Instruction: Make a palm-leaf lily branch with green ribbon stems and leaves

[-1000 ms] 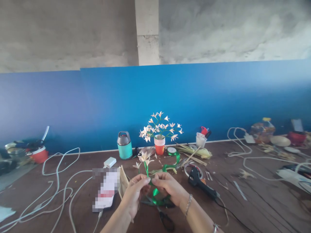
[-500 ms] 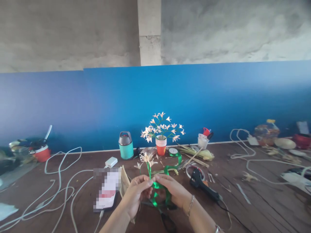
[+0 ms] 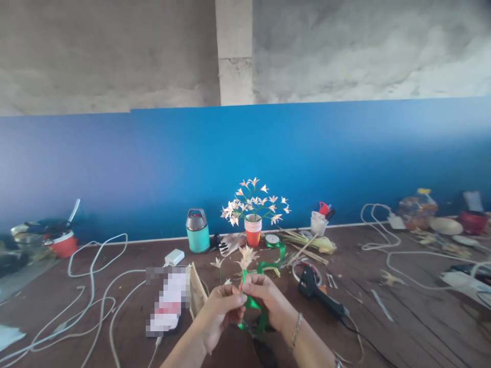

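Observation:
Pale artificial flowers on green-wrapped stems stand upright between my fingertips. My left hand is closed in a pinch low on the stem. Close against it, my right hand is closed at the stem just under the blooms, with green ribbon running through its fingers and hanging below. The exact grip between the fingertips is partly hidden. Beyond the hands, the ribbon trails back to its roll. Dark-handled scissors lie partly hidden beneath my hands.
A red paper cup holds a spray of similar flowers at the back. Left of it stands a teal canister. A black glue gun lies to the right, its cord trailing. A phone and white cables occupy the left side.
The flowers have turned and shifted slightly right, their blooms now bunched together. My right fingers have moved up to the stem under the blooms, while my left fingers sit lower.

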Action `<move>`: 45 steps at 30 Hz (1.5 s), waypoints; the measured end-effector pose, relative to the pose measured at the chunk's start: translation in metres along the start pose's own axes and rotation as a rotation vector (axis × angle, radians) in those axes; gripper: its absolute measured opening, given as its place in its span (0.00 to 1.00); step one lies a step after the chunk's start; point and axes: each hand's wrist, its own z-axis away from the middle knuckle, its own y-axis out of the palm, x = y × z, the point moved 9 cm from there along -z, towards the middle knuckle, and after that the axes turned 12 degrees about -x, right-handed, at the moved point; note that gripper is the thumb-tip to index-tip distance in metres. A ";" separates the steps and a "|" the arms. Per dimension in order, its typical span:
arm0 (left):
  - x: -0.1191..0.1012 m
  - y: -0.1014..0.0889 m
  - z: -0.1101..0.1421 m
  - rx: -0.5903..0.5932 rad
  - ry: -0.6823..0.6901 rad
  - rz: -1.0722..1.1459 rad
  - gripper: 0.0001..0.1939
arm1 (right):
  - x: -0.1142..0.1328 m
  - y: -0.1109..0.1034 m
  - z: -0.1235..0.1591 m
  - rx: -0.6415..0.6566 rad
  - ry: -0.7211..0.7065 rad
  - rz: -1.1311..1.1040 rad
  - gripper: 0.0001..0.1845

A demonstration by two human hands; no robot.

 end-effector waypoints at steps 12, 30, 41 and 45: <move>-0.007 -0.016 -0.009 -0.164 0.097 -0.094 0.15 | 0.003 -0.012 -0.002 -0.168 -0.036 0.203 0.16; -0.026 -0.023 -0.001 -0.249 0.192 -0.015 0.11 | 0.012 -0.012 0.000 -0.164 -0.092 0.515 0.22; -0.013 -0.018 -0.005 -0.152 0.065 -0.116 0.12 | 0.001 -0.006 0.002 -0.004 0.037 0.219 0.16; -0.008 -0.010 -0.002 -0.079 0.014 -0.128 0.13 | 0.001 0.004 0.003 0.059 0.016 0.091 0.13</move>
